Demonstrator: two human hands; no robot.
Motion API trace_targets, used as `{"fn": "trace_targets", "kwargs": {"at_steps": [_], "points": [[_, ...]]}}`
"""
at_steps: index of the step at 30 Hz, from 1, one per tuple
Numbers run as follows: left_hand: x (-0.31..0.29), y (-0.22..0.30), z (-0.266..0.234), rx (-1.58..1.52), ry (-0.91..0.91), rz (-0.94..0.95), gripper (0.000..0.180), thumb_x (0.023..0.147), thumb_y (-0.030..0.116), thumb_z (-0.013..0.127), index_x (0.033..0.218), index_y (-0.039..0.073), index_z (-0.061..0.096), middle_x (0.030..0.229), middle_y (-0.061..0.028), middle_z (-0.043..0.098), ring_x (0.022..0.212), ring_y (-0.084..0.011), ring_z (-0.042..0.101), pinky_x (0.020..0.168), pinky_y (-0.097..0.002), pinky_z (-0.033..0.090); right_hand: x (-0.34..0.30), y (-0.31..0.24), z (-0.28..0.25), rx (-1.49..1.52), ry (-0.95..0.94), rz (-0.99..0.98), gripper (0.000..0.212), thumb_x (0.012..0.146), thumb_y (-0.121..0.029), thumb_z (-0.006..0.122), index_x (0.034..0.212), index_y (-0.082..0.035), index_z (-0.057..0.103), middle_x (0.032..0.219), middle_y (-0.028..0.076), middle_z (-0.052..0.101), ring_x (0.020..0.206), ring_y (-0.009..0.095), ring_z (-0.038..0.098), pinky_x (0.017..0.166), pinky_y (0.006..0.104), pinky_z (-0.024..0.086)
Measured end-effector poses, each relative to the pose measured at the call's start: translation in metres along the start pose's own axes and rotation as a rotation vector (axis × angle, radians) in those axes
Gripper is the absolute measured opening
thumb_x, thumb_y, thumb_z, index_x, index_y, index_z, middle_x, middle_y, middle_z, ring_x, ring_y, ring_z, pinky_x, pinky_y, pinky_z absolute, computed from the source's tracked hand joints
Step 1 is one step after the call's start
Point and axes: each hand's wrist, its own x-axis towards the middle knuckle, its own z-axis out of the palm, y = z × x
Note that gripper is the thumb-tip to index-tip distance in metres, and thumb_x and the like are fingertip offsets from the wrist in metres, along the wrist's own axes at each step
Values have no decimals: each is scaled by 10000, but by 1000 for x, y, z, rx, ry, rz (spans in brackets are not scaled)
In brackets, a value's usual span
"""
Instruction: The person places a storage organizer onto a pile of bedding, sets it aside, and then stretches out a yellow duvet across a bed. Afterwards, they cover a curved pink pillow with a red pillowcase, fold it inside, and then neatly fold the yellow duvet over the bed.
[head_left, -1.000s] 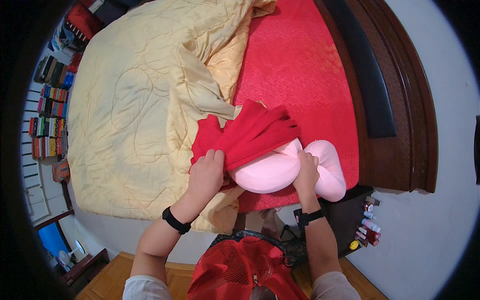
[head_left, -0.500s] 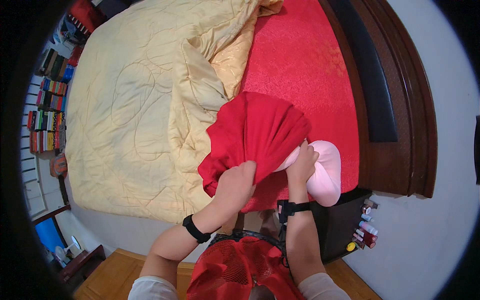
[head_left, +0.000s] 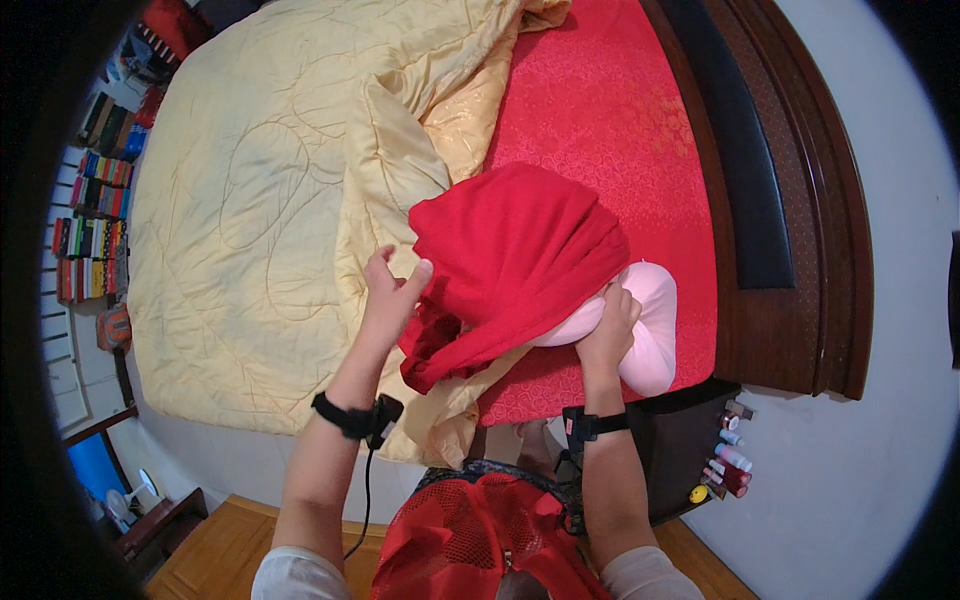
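Note:
A red pillowcase (head_left: 515, 255) lies bunched over the bed, partly covering a soft pink pillow (head_left: 652, 320) whose twisted end sticks out at the right. My right hand (head_left: 610, 328) is closed round the pink pillow where it meets the lower right edge of the red cloth. At the cloth's left edge, my left hand (head_left: 393, 295) is open, thumb and fingers spread apart with nothing between them. Whatever lies under the red cloth is hidden.
A cream quilt (head_left: 260, 220) spreads over the bed's left side, beside a red sheet (head_left: 600, 100). The dark wooden headboard (head_left: 800, 180) stands at right, above a black nightstand (head_left: 665, 450) with small bottles (head_left: 733, 460). Books (head_left: 90, 240) line the far left.
My left hand has let go of the red cloth's lower front and moved up and left, opening. The cloth's left part has spread upward. My right hand keeps its hold.

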Motion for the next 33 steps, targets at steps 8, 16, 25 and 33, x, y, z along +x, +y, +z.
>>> {"fn": "trace_targets", "kwargs": {"at_steps": [8, 16, 25, 33], "points": [[3, -3, -2, -378, -284, -297, 222, 881, 155, 584, 1041, 4, 552, 944, -38, 611, 845, -129, 570, 769, -262, 456, -2, -6, -2, -56, -17, 22, 420, 732, -126, 645, 1115, -68, 482, 1028, 118, 508, 1052, 352, 445, 804, 461, 453], [-14, -4, -21, -352, -52, -51, 78, 872, 78, 534, 925, 22, 542, 852, 1, 567, 762, -67, 497, 706, -218, 416, -1, 23, 12, -117, 68, 148, 312, 846, -117, 464, 1157, -108, 491, 1029, 105, 514, 1014, 332, 465, 771, 454, 464], [-17, -15, -37, -166, 38, 30, 77, 876, 87, 531, 878, 15, 503, 800, -14, 548, 747, -88, 507, 698, -230, 420, -3, 31, 19, -94, 65, 203, 288, 842, -134, 489, 1129, -108, 493, 1026, 116, 514, 998, 345, 473, 769, 465, 464], [-47, 6, 11, 641, -236, 529, 908, 506, 407, 842, 1225, 33, 431, 1207, -191, 468, 1142, -351, 437, 964, -413, 356, -9, 4, 21, -80, -20, 202, 595, 681, -89, 688, 1197, -74, 393, 1098, 176, 498, 1036, 400, 455, 818, 499, 454]]}}
